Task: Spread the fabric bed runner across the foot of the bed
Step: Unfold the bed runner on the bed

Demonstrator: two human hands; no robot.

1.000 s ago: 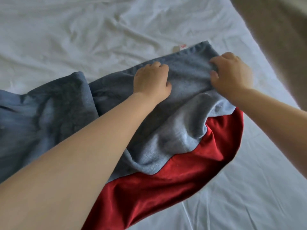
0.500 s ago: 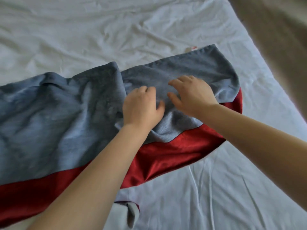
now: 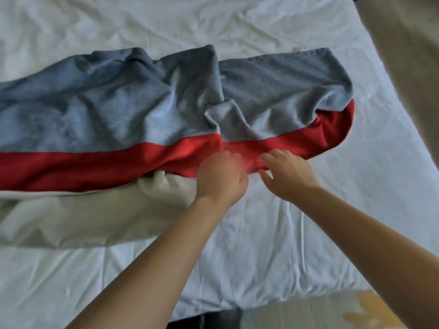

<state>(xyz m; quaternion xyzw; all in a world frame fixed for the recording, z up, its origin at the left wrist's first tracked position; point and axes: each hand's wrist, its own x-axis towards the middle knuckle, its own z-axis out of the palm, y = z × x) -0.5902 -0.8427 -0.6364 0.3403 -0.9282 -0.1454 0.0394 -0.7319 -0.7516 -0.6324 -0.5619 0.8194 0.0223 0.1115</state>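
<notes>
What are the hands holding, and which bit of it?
The right hand pinches the bed runner by the near edge of its red band. The left hand touches that edge, too blurred to tell a grip.

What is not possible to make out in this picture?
Head view only.
The bed runner: its left end is cut off by the frame edge.
The left hand and right hand: motion blur hides whether they pinch the red band.
The tag at the runner's far corner: too small and blurred to read.
</notes>
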